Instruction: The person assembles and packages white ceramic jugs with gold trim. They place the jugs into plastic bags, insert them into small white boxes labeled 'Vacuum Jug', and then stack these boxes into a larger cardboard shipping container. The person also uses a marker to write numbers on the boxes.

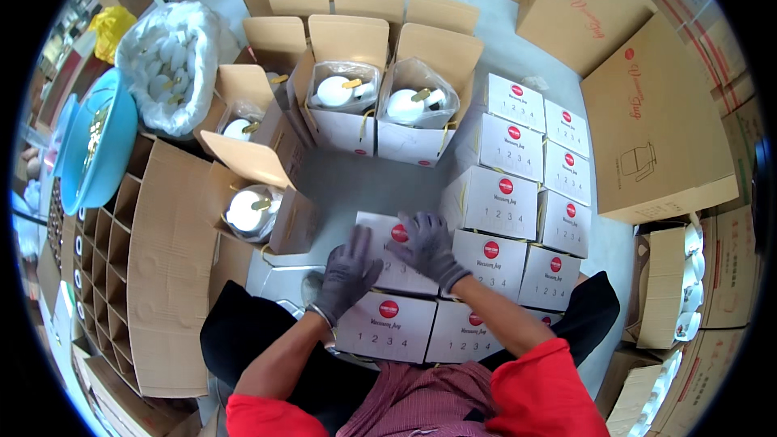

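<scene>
The gloved left hand (348, 269) and right hand (425, 244) are over a white box (401, 279). From here, left fingers (357, 239) look straight, close together; right fingers (422, 222), spread.

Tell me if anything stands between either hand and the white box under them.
Nothing visible does. The left hand is over the left edge of the white box, the right hand over its upper right part, and no other object shows between. Whether either palm presses on it is hidden.
</scene>
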A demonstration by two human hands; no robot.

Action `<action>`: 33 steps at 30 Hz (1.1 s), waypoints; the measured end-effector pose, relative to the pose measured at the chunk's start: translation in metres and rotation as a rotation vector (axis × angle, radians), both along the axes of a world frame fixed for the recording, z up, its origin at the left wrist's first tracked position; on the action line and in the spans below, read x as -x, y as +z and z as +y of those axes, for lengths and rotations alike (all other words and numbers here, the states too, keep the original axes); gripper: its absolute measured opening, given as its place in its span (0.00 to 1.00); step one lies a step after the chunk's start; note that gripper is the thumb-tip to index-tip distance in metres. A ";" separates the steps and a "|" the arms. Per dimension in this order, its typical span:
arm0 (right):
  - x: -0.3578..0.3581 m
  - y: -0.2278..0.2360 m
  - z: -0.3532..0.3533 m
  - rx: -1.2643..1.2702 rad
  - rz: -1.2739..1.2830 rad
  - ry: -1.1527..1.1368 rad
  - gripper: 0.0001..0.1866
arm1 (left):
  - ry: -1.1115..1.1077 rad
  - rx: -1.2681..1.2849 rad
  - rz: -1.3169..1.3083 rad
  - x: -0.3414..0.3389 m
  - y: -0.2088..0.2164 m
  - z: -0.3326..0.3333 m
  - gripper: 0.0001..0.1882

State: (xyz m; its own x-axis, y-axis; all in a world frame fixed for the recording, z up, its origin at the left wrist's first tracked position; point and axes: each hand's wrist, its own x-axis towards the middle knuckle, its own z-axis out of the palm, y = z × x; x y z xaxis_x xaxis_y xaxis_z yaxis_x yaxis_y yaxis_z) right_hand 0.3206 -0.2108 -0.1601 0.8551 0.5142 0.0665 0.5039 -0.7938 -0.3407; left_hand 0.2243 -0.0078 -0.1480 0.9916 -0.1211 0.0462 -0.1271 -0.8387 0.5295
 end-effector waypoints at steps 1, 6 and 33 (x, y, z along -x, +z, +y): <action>-0.015 0.001 -0.004 -0.045 0.146 -0.012 0.37 | 0.118 0.087 -0.027 -0.004 0.005 0.000 0.40; -0.171 -0.014 -0.024 0.073 -0.153 -0.372 0.33 | 0.248 0.353 -0.086 -0.038 0.012 0.016 0.31; -0.066 0.008 0.014 0.623 -0.055 -0.221 0.21 | 0.439 0.530 -0.421 -0.173 0.007 -0.008 0.22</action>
State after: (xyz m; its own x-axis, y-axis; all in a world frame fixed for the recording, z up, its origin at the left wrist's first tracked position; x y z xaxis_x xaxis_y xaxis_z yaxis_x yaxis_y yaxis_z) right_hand 0.3867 -0.1965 -0.1518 0.9488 0.2832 -0.1397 0.3097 -0.9207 0.2373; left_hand 0.3976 -0.0160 -0.1408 0.8302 0.4180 0.3688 -0.1219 -0.5095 0.8518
